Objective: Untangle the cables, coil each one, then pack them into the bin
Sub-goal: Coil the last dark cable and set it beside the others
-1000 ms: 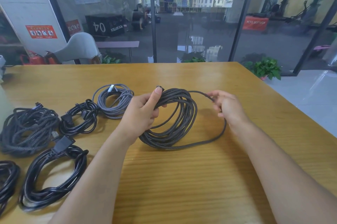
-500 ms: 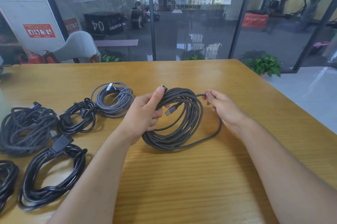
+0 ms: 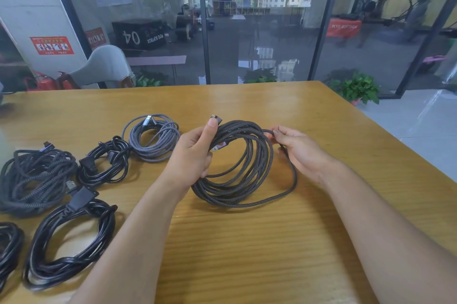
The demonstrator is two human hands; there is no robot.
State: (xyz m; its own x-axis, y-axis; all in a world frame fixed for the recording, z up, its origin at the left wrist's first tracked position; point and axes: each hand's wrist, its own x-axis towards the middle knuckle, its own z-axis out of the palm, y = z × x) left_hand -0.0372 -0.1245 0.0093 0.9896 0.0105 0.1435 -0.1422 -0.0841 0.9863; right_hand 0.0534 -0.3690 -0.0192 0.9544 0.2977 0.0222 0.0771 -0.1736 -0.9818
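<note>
Your left hand [image 3: 195, 155] still clamps the braided cable coil [image 3: 237, 167] while your right hand [image 3: 300, 149], pinching its shrinking tail, has closed in, so coiling is nearly done.

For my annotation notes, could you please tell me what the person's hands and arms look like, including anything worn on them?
Both forearms are bare up to the bottom edge of the picture, with no sleeves in view. The left hand and the right hand wear no gloves, and no watch, bracelet or ring shows on either. The fingernails look short and unpainted. No markings show on the arms.
</note>
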